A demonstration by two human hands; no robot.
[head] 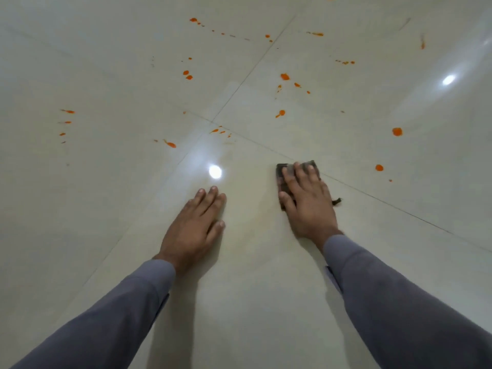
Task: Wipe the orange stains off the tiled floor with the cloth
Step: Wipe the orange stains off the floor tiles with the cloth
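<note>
Head view, the only 1 available: your right hand (306,201) lies flat, fingers spread, pressing the dark folded cloth (282,179) onto the tiled floor (106,195); nothing is pinched, the palm simply bears down, and the cloth shows only at the fingertips and along the thumb side, with a frayed thread poking out at the far edge of the hand. Your left hand (194,230) rests bare on the same tile, fingers close together and flat, apparently propping your weight. Both grey sleeves (399,302) run to the bottom of the frame. Progress, judged from how things lie: the near tile under your hands carries no orange spots, only a faint yellowish haze around the cloth, so that tile reads as largely wiped. The rest is untouched in appearance. A small cluster (221,131) sits just past the junction of the 4 tiles, near the cloth's forward reach. A streak (170,144) lies on the left tile, with thinner dashes (66,121) further left. On the right tile, 2 round drops (397,131) and (379,167) stay bright. The 2 far tiles hold the densest scatter (285,76), running to the top edge. Estimate: early stage, roughly 1 tile of 4 cleared, most stains remaining, and more may lie beyond the frame.
</note>
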